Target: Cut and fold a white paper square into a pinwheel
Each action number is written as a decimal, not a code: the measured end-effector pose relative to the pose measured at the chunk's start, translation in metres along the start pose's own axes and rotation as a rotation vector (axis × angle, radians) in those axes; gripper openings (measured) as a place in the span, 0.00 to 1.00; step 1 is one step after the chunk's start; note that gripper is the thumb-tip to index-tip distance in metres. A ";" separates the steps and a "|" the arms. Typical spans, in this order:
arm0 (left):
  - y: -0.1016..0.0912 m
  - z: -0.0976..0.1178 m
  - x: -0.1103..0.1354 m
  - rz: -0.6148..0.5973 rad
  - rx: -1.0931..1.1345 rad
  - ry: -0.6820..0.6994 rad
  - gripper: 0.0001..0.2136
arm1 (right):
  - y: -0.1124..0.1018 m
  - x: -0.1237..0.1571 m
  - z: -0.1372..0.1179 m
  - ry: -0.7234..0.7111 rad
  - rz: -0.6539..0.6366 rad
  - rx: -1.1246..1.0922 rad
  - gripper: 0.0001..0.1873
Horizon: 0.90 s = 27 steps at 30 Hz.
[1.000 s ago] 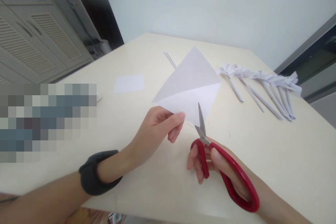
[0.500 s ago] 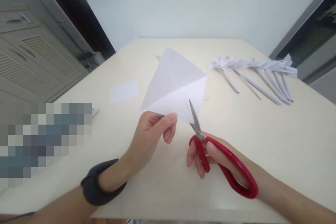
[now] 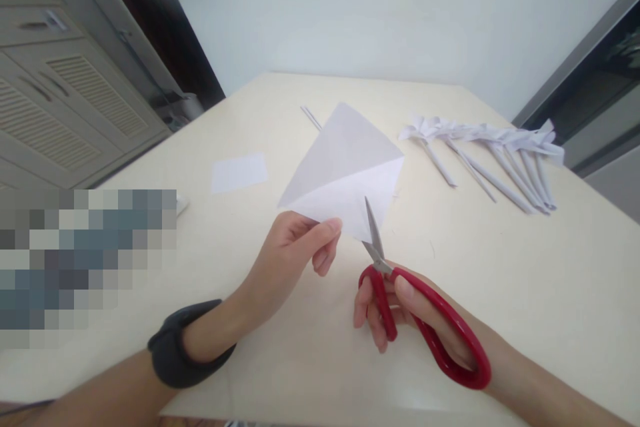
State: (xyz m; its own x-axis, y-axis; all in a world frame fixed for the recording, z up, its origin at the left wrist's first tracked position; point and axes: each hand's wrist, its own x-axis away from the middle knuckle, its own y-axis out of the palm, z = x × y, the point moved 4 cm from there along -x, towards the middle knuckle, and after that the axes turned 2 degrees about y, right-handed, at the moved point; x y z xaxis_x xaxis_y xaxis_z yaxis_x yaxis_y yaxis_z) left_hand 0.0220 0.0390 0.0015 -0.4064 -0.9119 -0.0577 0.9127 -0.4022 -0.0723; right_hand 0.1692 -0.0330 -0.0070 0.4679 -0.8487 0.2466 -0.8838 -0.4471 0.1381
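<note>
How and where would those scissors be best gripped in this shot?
Probably by the red handles, coming from the near right, as the right hand holds them. The scissors lie with their handle loops toward the person, while the parted blades point away, at the edge of the white paper, so the metal end seems best avoided.

pale louvred cabinet (image 3: pixel 75 103), white wall (image 3: pixel 370 13)

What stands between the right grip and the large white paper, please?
Only the scissors in the right grip; their blades are open, one lying over the paper at its near corner. The left grip pinches the paper left of the blades. Nothing else visible is in the way.
</note>
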 end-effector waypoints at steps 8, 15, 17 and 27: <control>0.000 0.003 0.001 -0.038 -0.046 -0.017 0.22 | 0.003 0.004 -0.008 0.021 0.001 0.047 0.27; 0.000 0.003 0.004 -0.075 -0.041 0.006 0.22 | 0.004 0.000 -0.007 -0.005 0.025 0.081 0.29; 0.001 0.003 0.003 -0.082 -0.033 0.014 0.22 | 0.004 0.001 -0.009 -0.008 0.020 0.085 0.29; -0.001 0.007 0.002 -0.083 -0.054 0.030 0.22 | 0.007 -0.001 -0.004 0.011 0.021 0.092 0.26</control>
State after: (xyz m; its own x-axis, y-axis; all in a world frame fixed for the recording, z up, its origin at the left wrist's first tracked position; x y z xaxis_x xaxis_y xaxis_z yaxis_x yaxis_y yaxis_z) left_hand 0.0205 0.0366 0.0080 -0.4820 -0.8726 -0.0788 0.8727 -0.4701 -0.1315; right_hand 0.1620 -0.0342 -0.0025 0.4492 -0.8549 0.2594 -0.8898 -0.4542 0.0440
